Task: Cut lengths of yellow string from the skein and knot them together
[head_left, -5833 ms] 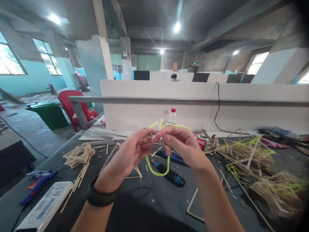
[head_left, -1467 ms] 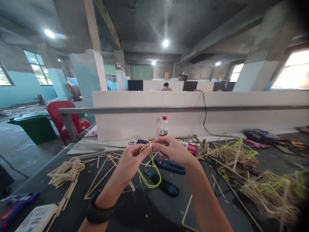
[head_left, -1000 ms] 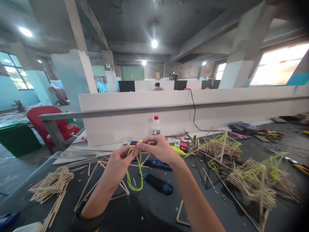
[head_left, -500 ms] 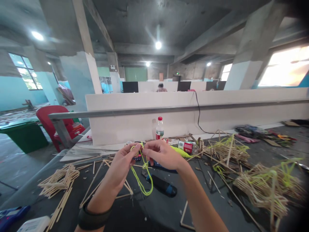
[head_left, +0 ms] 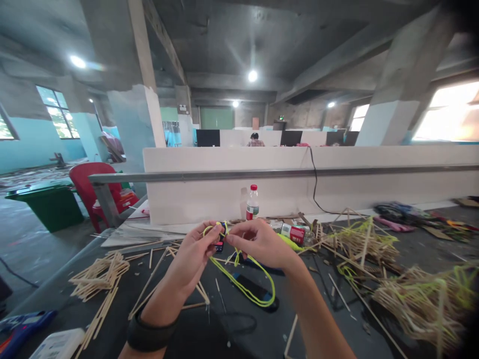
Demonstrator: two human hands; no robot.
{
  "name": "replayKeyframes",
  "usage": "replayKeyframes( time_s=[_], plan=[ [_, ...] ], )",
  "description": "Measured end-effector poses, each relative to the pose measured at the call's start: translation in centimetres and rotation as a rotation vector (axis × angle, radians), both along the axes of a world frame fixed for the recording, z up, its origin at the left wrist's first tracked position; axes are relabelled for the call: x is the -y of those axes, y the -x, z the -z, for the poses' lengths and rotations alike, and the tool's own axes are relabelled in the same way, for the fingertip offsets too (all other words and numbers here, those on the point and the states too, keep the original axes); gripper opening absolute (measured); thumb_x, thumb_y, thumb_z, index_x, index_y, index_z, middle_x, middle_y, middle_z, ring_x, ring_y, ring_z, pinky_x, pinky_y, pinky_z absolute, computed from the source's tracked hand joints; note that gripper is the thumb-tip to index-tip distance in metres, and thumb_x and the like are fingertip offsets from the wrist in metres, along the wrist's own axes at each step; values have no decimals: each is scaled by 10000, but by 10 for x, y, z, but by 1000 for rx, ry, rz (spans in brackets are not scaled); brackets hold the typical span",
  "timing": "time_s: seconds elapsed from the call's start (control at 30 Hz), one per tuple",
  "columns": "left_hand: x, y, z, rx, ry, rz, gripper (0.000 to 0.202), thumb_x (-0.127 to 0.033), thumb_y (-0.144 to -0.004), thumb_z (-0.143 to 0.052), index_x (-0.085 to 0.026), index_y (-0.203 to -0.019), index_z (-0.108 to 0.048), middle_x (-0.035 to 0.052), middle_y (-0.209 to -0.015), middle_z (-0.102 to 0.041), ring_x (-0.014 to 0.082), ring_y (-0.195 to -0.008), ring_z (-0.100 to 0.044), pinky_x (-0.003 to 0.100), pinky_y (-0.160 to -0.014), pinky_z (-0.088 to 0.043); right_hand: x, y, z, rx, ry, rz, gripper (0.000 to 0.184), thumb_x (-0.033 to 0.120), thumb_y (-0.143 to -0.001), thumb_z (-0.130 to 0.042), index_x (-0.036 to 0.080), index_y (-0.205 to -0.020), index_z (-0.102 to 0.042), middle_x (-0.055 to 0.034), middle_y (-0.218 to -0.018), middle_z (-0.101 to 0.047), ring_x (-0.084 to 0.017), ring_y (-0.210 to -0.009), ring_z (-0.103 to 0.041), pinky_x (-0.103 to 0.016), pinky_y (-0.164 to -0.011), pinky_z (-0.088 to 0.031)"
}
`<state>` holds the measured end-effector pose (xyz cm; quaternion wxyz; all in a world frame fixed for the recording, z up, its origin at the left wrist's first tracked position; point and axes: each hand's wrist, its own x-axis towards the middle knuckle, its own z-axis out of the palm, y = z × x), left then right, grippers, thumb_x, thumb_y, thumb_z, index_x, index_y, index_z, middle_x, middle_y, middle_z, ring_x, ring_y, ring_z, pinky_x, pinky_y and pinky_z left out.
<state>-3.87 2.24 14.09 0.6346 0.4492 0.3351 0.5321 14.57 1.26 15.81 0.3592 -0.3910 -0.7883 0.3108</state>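
Both forearms are reaching up over the dark table (head_left: 430, 249), the left hand (head_left: 194, 254) and right hand (head_left: 260, 243) meeting fingertip to fingertip, each pinching the neon yellow cord (head_left: 249, 284) whose loop is dangling just above the near tabletop.

A: How is the scene lit?

B: Round ceiling lamps (head_left: 253, 76) glare with streaked flares against dim grey concrete. Daylight blows out the window at right (head_left: 447, 112); the windows at left (head_left: 58, 104) are bright too.

A: Is it sharp?

B: The centre is fairly clear. Edges bend and smear, the stick piles at right (head_left: 422, 299) blur, and the right corners darken to black.
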Motion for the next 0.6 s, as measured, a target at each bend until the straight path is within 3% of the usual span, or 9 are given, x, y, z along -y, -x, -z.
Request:
replayKeyframes(
  time_s=[0.2, 0.6],
  plan=[
    [-3, 3, 2, -28, 13, 40, 344, -345, -706, -861, -179, -978, -733, 8, -829, -652, 60, -703, -543, 141, -554, -366, 1, -4, -3, 15, 25, 35, 300, 431, -932, -583, 184, -857, -737, 6, -600, -579, -101, -535, -484, -251, -499, -362],
    [0, -1, 3, 0, 17, 119, 249, -381, -746, -829, -177, -854, -734, -27, -730, -579, 46, -626, -462, 147, -544, -352, 5, -3, -3, 56, -21, 2, 256, 409, -909, -615, 197, -823, -729, 30, -573, -548, -91, -514, -429, -255, -469, -310]
  ],
)
